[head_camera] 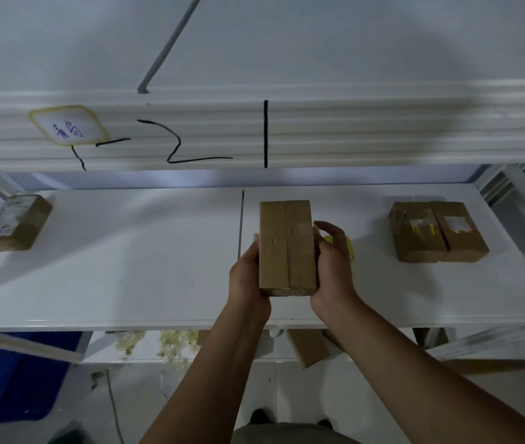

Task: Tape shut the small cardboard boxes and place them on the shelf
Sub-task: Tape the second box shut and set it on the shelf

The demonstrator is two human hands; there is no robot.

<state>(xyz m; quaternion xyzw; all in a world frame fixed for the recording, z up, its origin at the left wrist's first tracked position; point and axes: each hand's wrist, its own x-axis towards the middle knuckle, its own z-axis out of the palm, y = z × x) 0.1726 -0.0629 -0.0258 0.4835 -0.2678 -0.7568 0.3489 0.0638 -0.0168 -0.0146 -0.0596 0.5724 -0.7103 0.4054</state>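
A small brown cardboard box (287, 246), its top seam covered with clear tape, is held over the middle of the white shelf (126, 267). My left hand (246, 277) clasps its left side and near corner. My right hand (331, 267) grips its right side, fingers curled over the edge. A yellow object (347, 243), partly hidden behind my right hand, lies on the shelf. Two taped boxes (436, 232) stand side by side at the shelf's right. Another box (16, 222) lies tilted at the far left.
An upper shelf beam (383, 129) with black marker lines and a yellow-edged label (69, 126) hangs just above. Below the shelf lie more cardboard boxes (307, 347) and pale packing scraps (171, 344). A blue crate (14, 379) stands at the lower left.
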